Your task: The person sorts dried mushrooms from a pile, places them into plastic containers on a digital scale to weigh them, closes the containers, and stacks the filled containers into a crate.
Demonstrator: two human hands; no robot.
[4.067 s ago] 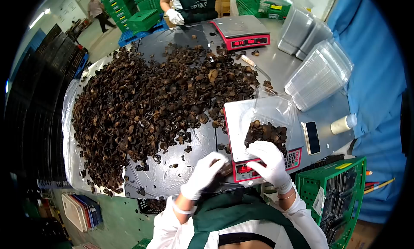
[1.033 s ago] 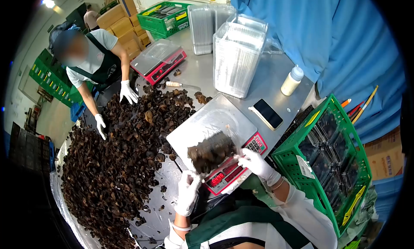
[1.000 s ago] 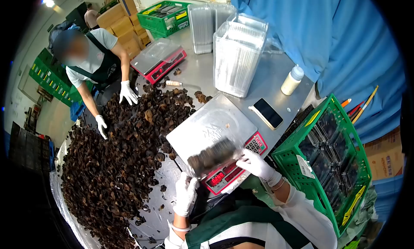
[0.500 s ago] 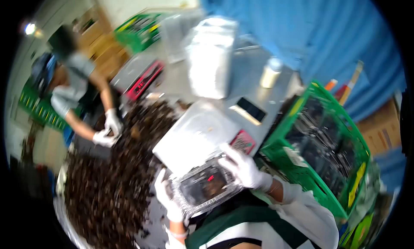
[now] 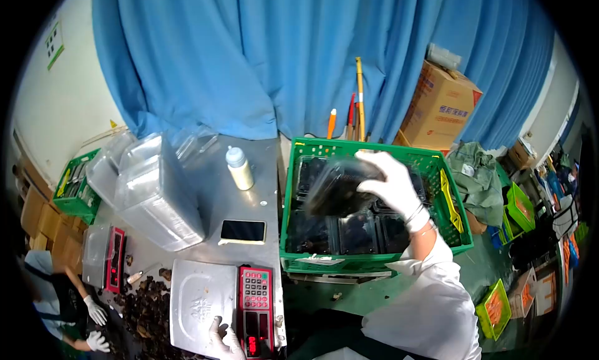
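Note:
In my gloved right hand [image 5: 393, 182] is a clear plastic box [image 5: 340, 188] with dark contents, tilted and slightly blurred, above a green crate [image 5: 368, 258]. Similar filled boxes [image 5: 359, 233] sit in rows inside that crate. My gloved left hand [image 5: 226, 342] lies over the lower right part of the scale's metal plate [image 5: 201, 301], its fingers apart and holding nothing. Beside the plate, the red keypad panel [image 5: 256, 291] has a lit display.
Stacked clear plastic boxes [image 5: 159, 198], a bottle [image 5: 239, 168] and a phone [image 5: 243, 231] stand or lie on the metal table. Dark dried pieces [image 5: 146, 307] are heaped at lower left. A co-worker's gloved hands [image 5: 97, 325] are by a second scale [image 5: 113, 260].
My view has swung right. The box, held between both hands over the scale earlier, is now in my right hand above the crate. My left hand has let go of it.

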